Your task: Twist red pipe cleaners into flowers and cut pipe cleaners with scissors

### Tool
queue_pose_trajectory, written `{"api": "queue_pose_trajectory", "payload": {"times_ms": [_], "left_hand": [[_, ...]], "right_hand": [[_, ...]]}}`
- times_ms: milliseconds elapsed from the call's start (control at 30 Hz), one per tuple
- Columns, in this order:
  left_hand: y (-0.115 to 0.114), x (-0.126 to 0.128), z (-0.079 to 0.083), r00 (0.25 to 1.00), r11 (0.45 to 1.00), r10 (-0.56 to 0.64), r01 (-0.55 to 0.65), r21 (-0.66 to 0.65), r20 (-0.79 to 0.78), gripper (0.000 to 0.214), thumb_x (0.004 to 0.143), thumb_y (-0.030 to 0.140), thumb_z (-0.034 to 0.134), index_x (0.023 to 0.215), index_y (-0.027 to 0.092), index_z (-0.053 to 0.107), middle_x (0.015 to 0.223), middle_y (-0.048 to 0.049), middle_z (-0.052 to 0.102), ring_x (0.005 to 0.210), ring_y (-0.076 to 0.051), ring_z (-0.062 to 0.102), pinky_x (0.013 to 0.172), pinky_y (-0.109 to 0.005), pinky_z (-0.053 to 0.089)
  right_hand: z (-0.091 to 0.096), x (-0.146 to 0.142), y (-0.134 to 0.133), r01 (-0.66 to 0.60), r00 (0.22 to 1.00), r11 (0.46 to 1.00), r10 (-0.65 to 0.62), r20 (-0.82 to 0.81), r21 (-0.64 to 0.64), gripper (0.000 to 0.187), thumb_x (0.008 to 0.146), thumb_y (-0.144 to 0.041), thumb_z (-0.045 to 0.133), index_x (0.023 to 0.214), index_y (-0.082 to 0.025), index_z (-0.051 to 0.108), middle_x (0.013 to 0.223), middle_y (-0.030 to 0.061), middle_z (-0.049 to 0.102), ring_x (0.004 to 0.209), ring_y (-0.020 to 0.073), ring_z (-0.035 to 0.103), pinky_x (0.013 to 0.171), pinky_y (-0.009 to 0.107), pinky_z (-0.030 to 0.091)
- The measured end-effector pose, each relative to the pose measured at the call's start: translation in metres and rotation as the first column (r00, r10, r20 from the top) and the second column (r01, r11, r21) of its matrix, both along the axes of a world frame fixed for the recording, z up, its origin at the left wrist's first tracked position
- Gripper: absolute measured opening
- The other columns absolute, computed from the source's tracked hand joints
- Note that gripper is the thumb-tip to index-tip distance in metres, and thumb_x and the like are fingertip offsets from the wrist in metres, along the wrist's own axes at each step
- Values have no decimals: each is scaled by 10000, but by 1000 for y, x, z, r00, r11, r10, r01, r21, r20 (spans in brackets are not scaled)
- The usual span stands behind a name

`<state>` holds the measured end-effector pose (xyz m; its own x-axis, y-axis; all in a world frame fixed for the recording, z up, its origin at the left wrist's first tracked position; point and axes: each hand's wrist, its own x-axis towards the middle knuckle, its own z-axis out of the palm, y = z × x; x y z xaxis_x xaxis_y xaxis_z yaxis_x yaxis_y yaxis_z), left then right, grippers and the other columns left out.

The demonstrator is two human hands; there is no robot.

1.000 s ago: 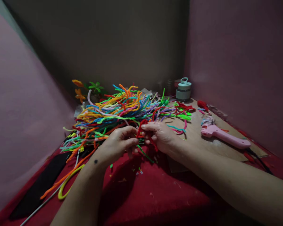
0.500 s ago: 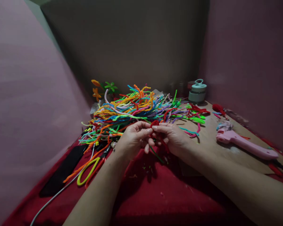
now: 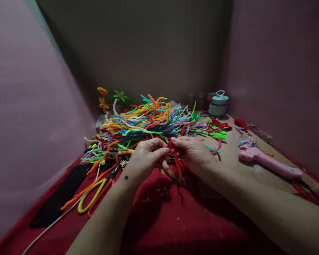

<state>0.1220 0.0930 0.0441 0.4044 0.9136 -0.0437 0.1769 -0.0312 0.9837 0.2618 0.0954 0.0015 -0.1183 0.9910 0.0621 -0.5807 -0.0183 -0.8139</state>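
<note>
My left hand [image 3: 146,158] and my right hand [image 3: 195,154] meet in the middle over a red cloth [image 3: 170,219]. Both pinch a red pipe cleaner [image 3: 177,163] between thumb and fingers; its loose end hangs down between them. A short green stem [image 3: 173,175] shows just under it. Right behind my hands lies a big heap of pipe cleaners [image 3: 146,125] in many colours.
A pink glue gun [image 3: 268,163] with a black cord lies on a brown board [image 3: 236,156] at the right. A grey-green lidded jar [image 3: 218,104] stands at the back. Pipe-cleaner flowers [image 3: 108,99] rise at the back left. A black strip [image 3: 61,194] and a white cable [image 3: 48,226] lie at the left.
The red pipe cleaner's loop near my fingertips has been pulled into a straighter piece that hangs lower. Both hands stay close together; the view shifted a little.
</note>
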Motion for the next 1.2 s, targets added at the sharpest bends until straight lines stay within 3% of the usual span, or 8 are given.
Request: {"api": "queue_pose_trajectory", "payload": {"times_ms": [267, 533, 700, 900, 1067, 1200], "left_hand": [[8, -12, -4, 981, 977, -144, 162, -138, 130, 136, 731, 236, 621, 712, 128, 541, 603, -22, 626, 418, -110, 576, 368, -183, 437], [10, -12, -4, 982, 977, -136, 155, -148, 128, 153, 721, 253, 637, 723, 121, 559, 613, -42, 638, 415, -119, 579, 350, -183, 420], [6, -7, -2, 989, 993, -60, 73, -89, 135, 152, 713, 249, 641, 704, 129, 547, 570, -10, 612, 378, -103, 552, 333, -178, 415], [8, -12, 0, 977, 978, -110, 139, -155, 182, 160, 664, 162, 676, 784, 115, 581, 662, -46, 664, 477, -130, 613, 410, -217, 499], [11, -14, 4, 978, 992, -1, 27, -121, 210, 153, 659, 144, 671, 766, 111, 567, 589, -35, 654, 431, -127, 597, 383, -202, 475], [11, -15, 5, 968, 994, 95, -79, -74, 231, 173, 641, 165, 681, 759, 122, 561, 564, -19, 645, 393, -129, 573, 355, -218, 460]], "right_hand": [[2, 1, -1, -25, 999, 998, 24, 26, 50, 216, 645, -282, 701, 550, -136, 574, 501, -19, 556, 415, 53, 416, 441, 212, 312], [0, 0, -1, -21, 999, 1000, 20, 44, 6, 233, 660, -336, 693, 616, -131, 592, 525, -8, 583, 413, 56, 453, 400, 191, 339], [4, 1, -3, 7, 999, 1000, -7, 36, -8, 213, 662, -307, 688, 609, -135, 573, 491, -23, 562, 385, 49, 444, 379, 180, 326], [4, 3, 0, -7, 999, 1000, 6, 43, 26, 228, 678, -338, 679, 638, -130, 596, 526, -10, 580, 388, 44, 443, 373, 175, 312], [5, 2, -3, -115, 990, 991, 108, 95, 69, 191, 657, -292, 700, 725, -129, 626, 587, 2, 611, 421, 50, 464, 402, 183, 326], [8, -1, -9, -167, 951, 984, 147, 273, 53, 136, 628, -226, 708, 657, -134, 612, 497, -24, 569, 387, 59, 459, 379, 185, 312]]}}
